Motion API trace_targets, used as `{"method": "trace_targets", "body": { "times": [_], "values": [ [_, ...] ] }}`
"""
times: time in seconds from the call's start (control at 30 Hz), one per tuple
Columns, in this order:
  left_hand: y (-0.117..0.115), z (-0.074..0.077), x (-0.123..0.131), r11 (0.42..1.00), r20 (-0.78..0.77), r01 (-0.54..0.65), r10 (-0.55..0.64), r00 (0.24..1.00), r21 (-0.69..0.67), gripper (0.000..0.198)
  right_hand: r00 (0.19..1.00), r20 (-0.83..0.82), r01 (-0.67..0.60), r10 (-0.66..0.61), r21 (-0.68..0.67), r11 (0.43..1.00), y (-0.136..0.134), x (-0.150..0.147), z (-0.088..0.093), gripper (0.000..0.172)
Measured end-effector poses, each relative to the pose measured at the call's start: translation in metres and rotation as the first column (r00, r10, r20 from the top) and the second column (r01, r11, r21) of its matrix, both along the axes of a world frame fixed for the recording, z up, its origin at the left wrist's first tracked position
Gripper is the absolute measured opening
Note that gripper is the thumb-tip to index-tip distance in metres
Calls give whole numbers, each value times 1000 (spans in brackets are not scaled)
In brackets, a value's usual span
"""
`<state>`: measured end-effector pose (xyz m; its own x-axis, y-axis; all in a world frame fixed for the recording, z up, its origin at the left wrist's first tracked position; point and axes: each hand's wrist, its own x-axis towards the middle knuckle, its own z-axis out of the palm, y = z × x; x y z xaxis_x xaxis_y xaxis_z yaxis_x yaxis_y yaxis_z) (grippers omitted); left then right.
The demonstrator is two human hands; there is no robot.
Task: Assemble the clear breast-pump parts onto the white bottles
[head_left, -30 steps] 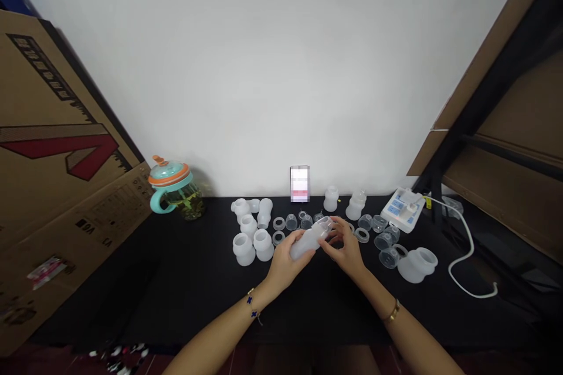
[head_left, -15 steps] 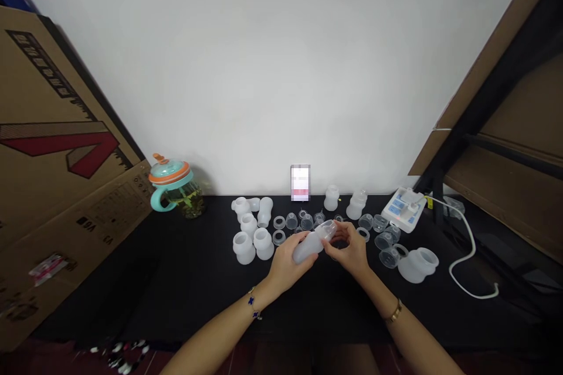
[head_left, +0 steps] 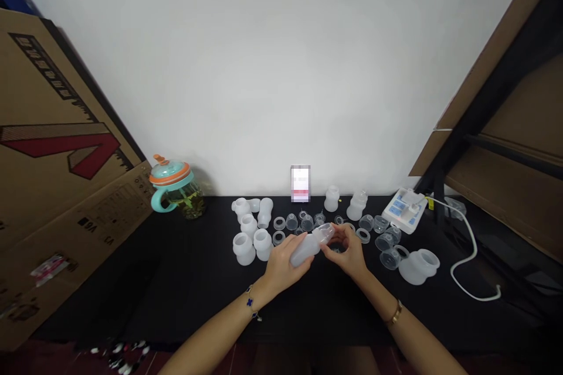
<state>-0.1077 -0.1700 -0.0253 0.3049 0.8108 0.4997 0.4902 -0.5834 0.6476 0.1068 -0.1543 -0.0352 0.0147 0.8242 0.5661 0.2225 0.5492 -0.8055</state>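
My left hand is wrapped round the body of a frosted white baby bottle, which tilts up toward the right. A clear cap sits at the bottle's upper end. The thumb and fingers of my right hand pinch this cap at its right side. Just left of my left hand stand several open white bottles. Clear caps and pale rings lie behind my hands, with more clear caps to the right.
Two white bottles, one a capped bottle, stand by the wall near a phone. At right are a power strip with a white cable and a wide white bottle. A tea jug and cardboard box are left.
Both hands have shifted very slightly left with the bottle and its cap. My grip on them looks the same, and the things on the table have stayed put.
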Motion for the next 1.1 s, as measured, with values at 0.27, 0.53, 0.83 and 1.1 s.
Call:
{"method": "trace_targets", "body": {
  "times": [0.27, 0.53, 0.83, 1.1],
  "values": [
    [-4, 10, 11, 971, 224, 61, -8, 974, -232, 36, 992, -62, -108, 106, -26, 994, -1, -7, 1, 64],
    [-6, 11, 7, 929, 286, 268, -192, 939, -256, 78, 950, -228, -256, 211, -187, 949, -5, -12, 10, 75],
    [-3, 1, 12, 793, 364, 353, -178, 914, -497, 113, 927, -346, -262, 141, -332, 906, 4, -6, 7, 65],
    [-3, 2, 14, 810, 359, 331, -161, 919, -484, 112, 906, -381, -315, 183, -318, 894, 3, -6, 11, 65]
  ]
}}
